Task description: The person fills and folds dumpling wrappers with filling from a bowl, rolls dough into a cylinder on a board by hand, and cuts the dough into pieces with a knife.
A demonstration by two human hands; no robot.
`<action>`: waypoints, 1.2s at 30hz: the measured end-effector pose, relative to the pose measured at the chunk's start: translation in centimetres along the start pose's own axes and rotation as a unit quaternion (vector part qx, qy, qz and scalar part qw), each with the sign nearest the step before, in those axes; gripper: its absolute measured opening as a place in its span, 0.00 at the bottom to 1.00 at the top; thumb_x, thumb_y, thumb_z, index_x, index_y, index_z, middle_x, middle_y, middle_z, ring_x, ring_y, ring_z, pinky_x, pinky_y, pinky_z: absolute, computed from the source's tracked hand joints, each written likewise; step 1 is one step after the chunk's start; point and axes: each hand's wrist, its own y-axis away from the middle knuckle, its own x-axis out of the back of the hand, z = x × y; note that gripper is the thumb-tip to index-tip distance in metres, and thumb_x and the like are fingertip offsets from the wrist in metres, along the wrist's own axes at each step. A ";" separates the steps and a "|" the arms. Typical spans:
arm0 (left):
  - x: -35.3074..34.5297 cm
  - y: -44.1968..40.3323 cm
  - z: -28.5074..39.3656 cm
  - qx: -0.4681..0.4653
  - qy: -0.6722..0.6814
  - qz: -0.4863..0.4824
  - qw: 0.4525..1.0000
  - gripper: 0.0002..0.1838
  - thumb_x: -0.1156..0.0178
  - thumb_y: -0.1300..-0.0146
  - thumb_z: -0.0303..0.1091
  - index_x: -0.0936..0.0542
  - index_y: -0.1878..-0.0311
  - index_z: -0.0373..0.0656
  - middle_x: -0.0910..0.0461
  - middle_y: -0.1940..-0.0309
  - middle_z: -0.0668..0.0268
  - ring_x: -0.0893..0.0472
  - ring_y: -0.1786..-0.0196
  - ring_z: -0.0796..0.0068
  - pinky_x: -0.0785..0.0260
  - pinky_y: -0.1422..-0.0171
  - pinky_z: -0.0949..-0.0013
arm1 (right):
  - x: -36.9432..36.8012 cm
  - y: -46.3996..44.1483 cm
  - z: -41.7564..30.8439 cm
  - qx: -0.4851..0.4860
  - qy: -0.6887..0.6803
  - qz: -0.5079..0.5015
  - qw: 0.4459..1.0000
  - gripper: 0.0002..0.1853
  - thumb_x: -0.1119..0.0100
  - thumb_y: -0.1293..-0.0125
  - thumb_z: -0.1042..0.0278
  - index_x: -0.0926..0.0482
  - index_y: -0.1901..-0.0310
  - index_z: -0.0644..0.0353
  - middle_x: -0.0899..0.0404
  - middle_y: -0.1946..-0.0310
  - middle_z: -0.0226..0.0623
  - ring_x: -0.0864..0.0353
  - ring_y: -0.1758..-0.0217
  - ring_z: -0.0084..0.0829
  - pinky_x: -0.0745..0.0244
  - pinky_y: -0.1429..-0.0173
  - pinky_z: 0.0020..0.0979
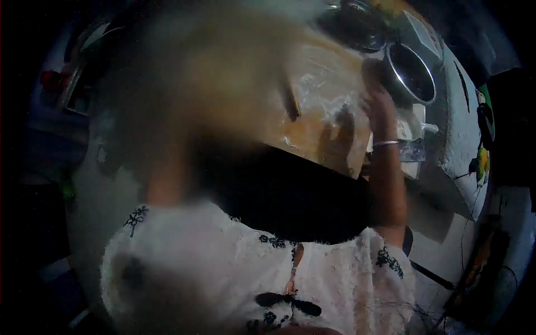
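My right hand (379, 109), with a bangle (385, 143) at the wrist, is at the right edge of a wooden board (304, 137). Its fingers are dark and smeared, so I cannot make out whether they hold anything. White, flour-like powder (324, 84) is spread over the board. A short brown stick (293, 103) lies there, partly lost in blur. A large smudge covers the left half of the view. Below it shows my left forearm (164, 181), reaching toward the board, while the left hand itself is hidden.
Just beyond my right hand stands a round metal-rimmed bowl (412, 72). Another dark metal vessel (357, 25) is at the far side. White and grey items (413, 128) lie right of my wrist, beside a pale raised surface (463, 139).
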 end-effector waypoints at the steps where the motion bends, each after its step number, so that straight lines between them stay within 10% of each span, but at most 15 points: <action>1: 1.8 0.3 2.3 -0.010 -0.020 -0.005 1.000 0.26 0.44 0.34 0.50 0.25 0.46 0.35 0.22 0.51 0.49 0.21 0.51 0.55 0.27 0.50 0.54 | -1.2 1.4 1.1 0.021 0.088 -0.039 0.995 0.21 0.41 0.38 0.63 0.26 0.45 0.60 0.23 0.51 0.38 0.22 0.48 0.37 0.26 0.46 0.38; 4: 0.1 0.0 2.6 -0.043 0.009 0.023 0.999 0.27 0.42 0.36 0.50 0.25 0.47 0.34 0.23 0.49 0.49 0.23 0.47 0.54 0.29 0.44 0.53 | -5.4 5.2 3.7 0.118 0.437 -0.096 0.886 0.22 0.38 0.39 0.59 0.25 0.44 0.58 0.20 0.54 0.41 0.20 0.50 0.35 0.26 0.47 0.34; 7: -7.1 -1.2 0.7 -0.097 0.156 0.118 0.976 0.28 0.36 0.41 0.51 0.25 0.46 0.39 0.24 0.50 0.52 0.25 0.45 0.53 0.35 0.37 0.50 | -8.1 5.5 7.5 0.213 0.489 -0.118 0.838 0.20 0.40 0.39 0.61 0.25 0.46 0.59 0.19 0.58 0.46 0.19 0.55 0.42 0.25 0.52 0.39; 9: 1.6 -2.1 10.4 -0.221 0.075 -0.143 0.962 0.31 0.33 0.45 0.49 0.27 0.43 0.42 0.26 0.45 0.53 0.28 0.41 0.51 0.38 0.34 0.50 | -9.7 1.9 9.1 0.341 0.585 -0.178 0.714 0.16 0.42 0.39 0.64 0.23 0.51 0.59 0.20 0.61 0.49 0.21 0.61 0.50 0.25 0.56 0.45; 10: 6.2 -2.4 15.6 -0.276 0.054 -0.268 0.922 0.33 0.32 0.47 0.49 0.28 0.41 0.43 0.27 0.43 0.53 0.29 0.39 0.51 0.40 0.32 0.50 | -10.0 1.6 9.6 0.342 0.585 -0.176 0.714 0.16 0.42 0.39 0.64 0.23 0.51 0.59 0.20 0.61 0.49 0.21 0.61 0.50 0.25 0.56 0.45; 13: 2.9 0.0 19.7 -0.071 0.045 -0.158 0.984 0.33 0.33 0.46 0.45 0.30 0.38 0.43 0.28 0.42 0.53 0.31 0.38 0.51 0.40 0.33 0.52 | -11.0 1.9 9.1 0.271 0.633 -0.152 0.709 0.16 0.42 0.41 0.63 0.23 0.51 0.57 0.21 0.62 0.52 0.23 0.60 0.53 0.27 0.55 0.48; 18: -6.7 -2.9 13.0 -0.107 -0.019 -0.153 0.982 0.36 0.33 0.46 0.47 0.31 0.38 0.36 0.30 0.41 0.49 0.33 0.36 0.51 0.40 0.33 0.53 | -9.5 0.3 6.1 0.177 0.598 -0.066 0.779 0.20 0.43 0.44 0.66 0.22 0.48 0.55 0.21 0.57 0.54 0.23 0.53 0.54 0.26 0.51 0.44; 22: -6.7 -4.9 13.1 -0.149 -0.022 -0.176 0.973 0.33 0.37 0.42 0.46 0.31 0.39 0.34 0.28 0.43 0.48 0.29 0.40 0.51 0.37 0.36 0.53 | -3.5 -2.4 5.9 0.382 0.518 0.048 0.764 0.16 0.49 0.39 0.71 0.23 0.50 0.60 0.21 0.63 0.52 0.22 0.60 0.54 0.28 0.58 0.48; 30: -6.1 -6.4 14.1 -0.163 0.115 -0.212 0.957 0.23 0.41 0.37 0.38 0.28 0.43 0.35 0.24 0.52 0.48 0.25 0.48 0.49 0.31 0.45 0.53 | -0.7 -0.2 2.9 0.306 0.571 0.093 0.756 0.18 0.41 0.44 0.72 0.23 0.50 0.60 0.23 0.57 0.51 0.25 0.52 0.52 0.29 0.51 0.46; 33: -6.1 -7.0 13.2 -0.070 -0.068 -0.150 0.984 0.21 0.42 0.38 0.34 0.28 0.43 0.35 0.23 0.54 0.49 0.24 0.51 0.49 0.30 0.46 0.52 | 0.3 -0.6 4.6 0.218 0.599 0.112 0.762 0.19 0.41 0.45 0.73 0.25 0.49 0.63 0.25 0.56 0.50 0.26 0.51 0.53 0.29 0.49 0.45; 36: -6.2 -9.1 11.0 -0.391 -0.166 0.244 0.872 0.19 0.43 0.36 0.37 0.26 0.45 0.36 0.24 0.54 0.49 0.23 0.53 0.49 0.29 0.48 0.51 | 1.3 -1.4 5.8 0.272 0.623 0.109 0.725 0.20 0.41 0.45 0.73 0.25 0.49 0.62 0.26 0.55 0.50 0.26 0.51 0.52 0.30 0.49 0.46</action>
